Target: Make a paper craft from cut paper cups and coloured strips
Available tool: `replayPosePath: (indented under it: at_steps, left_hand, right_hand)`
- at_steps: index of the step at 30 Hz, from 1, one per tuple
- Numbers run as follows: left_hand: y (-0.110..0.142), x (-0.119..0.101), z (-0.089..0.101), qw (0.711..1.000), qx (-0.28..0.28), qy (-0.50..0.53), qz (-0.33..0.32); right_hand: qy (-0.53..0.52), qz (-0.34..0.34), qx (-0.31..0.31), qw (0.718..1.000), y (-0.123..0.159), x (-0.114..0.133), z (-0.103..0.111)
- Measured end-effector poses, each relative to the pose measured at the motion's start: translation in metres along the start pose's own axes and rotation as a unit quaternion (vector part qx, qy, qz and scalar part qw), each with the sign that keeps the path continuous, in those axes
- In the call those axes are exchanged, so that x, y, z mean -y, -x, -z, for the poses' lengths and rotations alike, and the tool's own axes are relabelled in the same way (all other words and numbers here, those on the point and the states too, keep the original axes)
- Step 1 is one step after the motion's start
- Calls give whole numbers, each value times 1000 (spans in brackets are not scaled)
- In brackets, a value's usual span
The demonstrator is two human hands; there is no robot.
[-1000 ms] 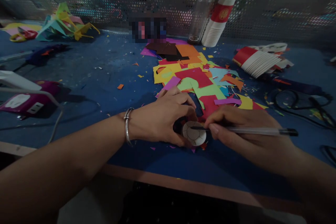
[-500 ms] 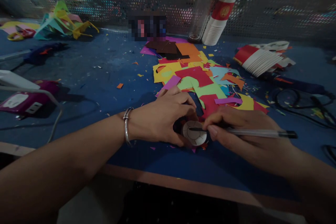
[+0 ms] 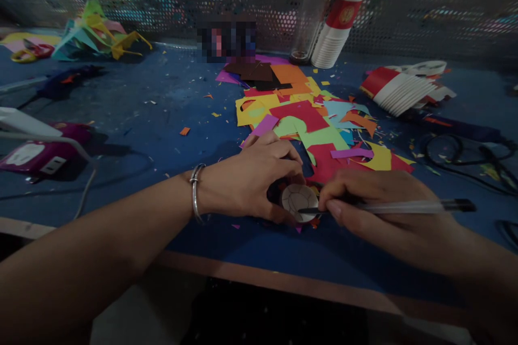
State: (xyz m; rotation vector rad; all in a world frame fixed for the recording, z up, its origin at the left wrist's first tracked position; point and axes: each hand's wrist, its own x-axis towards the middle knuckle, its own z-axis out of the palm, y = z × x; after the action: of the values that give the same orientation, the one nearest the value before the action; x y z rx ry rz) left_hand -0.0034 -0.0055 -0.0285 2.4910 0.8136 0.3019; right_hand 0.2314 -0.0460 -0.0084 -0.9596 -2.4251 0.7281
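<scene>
My left hand (image 3: 263,180), with a silver bangle at its wrist, curls round a small white round piece (image 3: 297,197). Thin dark lines form a pattern across its face, and it looks like the base of a paper cup. My fingers hide its left side. A pen (image 3: 404,207) with a clear barrel and black end is pinched in my right hand (image 3: 380,210). Its dark tip rests on or just over the lower part of the white face. Small orange and red paper bits lie beside the piece.
Coloured paper scraps (image 3: 299,124) spread behind my hands. Stacked paper cups (image 3: 338,29) and a clear bottle (image 3: 309,21) stand at the back. More cups (image 3: 399,91) lie at right above a glue gun (image 3: 457,125). A purple power adapter (image 3: 48,148) sits left.
The pen tip has moved down across the white face, and my right hand has shifted slightly right. More dark lines show on the face. My left hand keeps its place.
</scene>
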Motion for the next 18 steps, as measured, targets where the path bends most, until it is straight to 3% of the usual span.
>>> replayPosePath:
  at_steps: [8,18]
  left_hand:
    - [0,-1,-1,1000,-11,13,-1]
    - [0,0,-1,1000,-9,19,1]
  right_hand:
    - [25,-7,-39,999,-1,-4,-2]
    - [32,-11,-35,999,-6,-2,-4]
